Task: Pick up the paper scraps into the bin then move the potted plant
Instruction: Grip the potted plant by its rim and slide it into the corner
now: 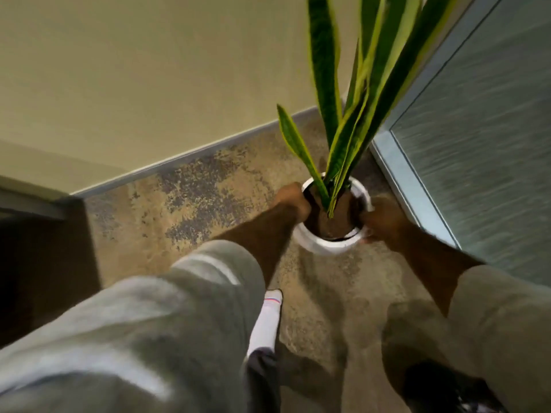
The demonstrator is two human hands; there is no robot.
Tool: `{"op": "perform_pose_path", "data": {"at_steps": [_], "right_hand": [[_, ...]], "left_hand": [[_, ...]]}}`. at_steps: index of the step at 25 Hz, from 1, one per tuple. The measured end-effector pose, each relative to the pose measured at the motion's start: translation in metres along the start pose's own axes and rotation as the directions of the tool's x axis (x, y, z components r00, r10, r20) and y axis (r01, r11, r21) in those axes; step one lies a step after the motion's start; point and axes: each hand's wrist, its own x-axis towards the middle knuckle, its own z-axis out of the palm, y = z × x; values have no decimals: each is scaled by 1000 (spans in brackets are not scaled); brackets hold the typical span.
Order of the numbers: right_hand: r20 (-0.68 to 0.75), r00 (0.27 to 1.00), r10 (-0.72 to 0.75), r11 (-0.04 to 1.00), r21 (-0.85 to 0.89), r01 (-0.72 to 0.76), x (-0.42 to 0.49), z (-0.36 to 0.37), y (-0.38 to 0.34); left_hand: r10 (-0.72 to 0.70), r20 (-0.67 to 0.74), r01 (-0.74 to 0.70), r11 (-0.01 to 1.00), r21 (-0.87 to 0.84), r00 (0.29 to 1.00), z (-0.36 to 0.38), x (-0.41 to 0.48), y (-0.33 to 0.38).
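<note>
Along the bottom of the frame, a grey left sleeve (134,323) and a grey right sleeve (501,317) are seen, blurred, with a white sock (267,320) showing between them at lower centre. From the sleeves, two bare forearms are stretched toward the middle of the frame.

At the centre, the potted plant (334,186) is held between the two hands. The left hand (293,199) is curled over the left side of the rim of the white pot (322,244), and the right hand (383,220) is closed on the right side of the rim, directly opposite. The single fingers are too blurred to be made out. The near wall of the pot is left bare below the hands, and brown soil (337,222) is seen inside it.

Under and around the pot, a mottled tan and grey floor (193,198) is spread. Whether the pot is resting on it or is raised from it cannot be told.

From the soil, long green leaves (325,70) with yellow edges are carried up to the top of the frame. One shorter leaf is tilted to the left.

Farther back, a grey skirting strip (179,158) is run diagonally along the foot of a beige wall (134,70), by which the upper left is filled. At the right edge, a frosted glass panel (483,144) in a pale metal frame is seen just beside the plant.
</note>
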Motion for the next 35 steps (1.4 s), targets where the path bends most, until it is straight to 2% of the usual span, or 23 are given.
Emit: {"op": "perform_pose_path", "data": {"at_steps": [2, 7, 12, 14, 16, 23, 31, 35], "right_hand": [[-42, 999, -6, 1000, -17, 6, 37, -5, -18], [22, 999, 39, 999, 11, -39, 120, -4, -51], [-51, 998, -38, 998, -43, 36, 184, -7, -69], [-56, 996, -70, 993, -101, 65, 199, -6, -77], [-35, 997, -70, 995, -71, 67, 216, -9, -82], [-18, 1000, 3, 1000, 22, -3, 240, -12, -93], [-37, 998, 41, 999, 30, -40, 259, -12, -108], [-1, 997, 76, 997, 19, -76, 269, -9, -106]], "left_hand": [[2, 5, -2, 1000, 21, 1000, -6, 37, 12], [-62, 47, 63, 998, -12, 997, -21, 121, 25], [-61, 34, 63, 996, -64, 998, -21, 186, 38], [-62, 31, 64, 995, -80, 998, -20, 206, 37], [-58, 35, 61, 994, -87, 998, -19, 222, 37], [-56, 46, 60, 993, -102, 997, -17, 262, 38], [-15, 34, 18, 993, -113, 999, -22, 285, 43], [-6, 60, 12, 995, -100, 998, -20, 290, 41]]}}
